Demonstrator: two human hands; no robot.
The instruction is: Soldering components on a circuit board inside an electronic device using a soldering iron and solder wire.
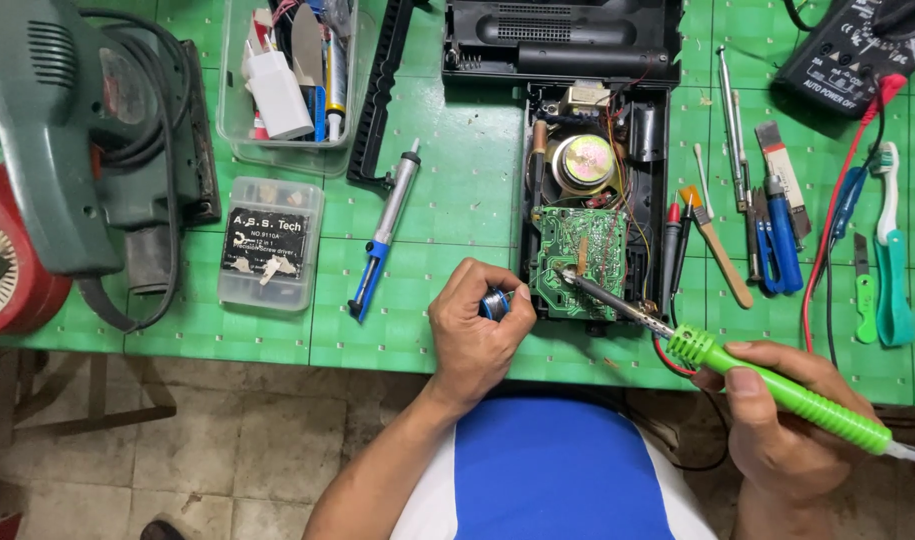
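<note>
My right hand [787,420] grips a green-handled soldering iron [777,390]; its metal tip touches the green circuit board [577,255] inside an opened black radio case [592,200]. My left hand [472,330] is closed around a small spool of solder [497,302], held just left of the board. A round speaker [582,160] sits in the case above the board.
On the green cutting mat [457,190] lie a blue desoldering pump [385,230], a small screwdriver-bit box [270,245], a clear tub of parts [287,80], a green sander [87,150], a multimeter [857,50] with red leads, brushes, screwdrivers and a toothbrush [889,250] at right.
</note>
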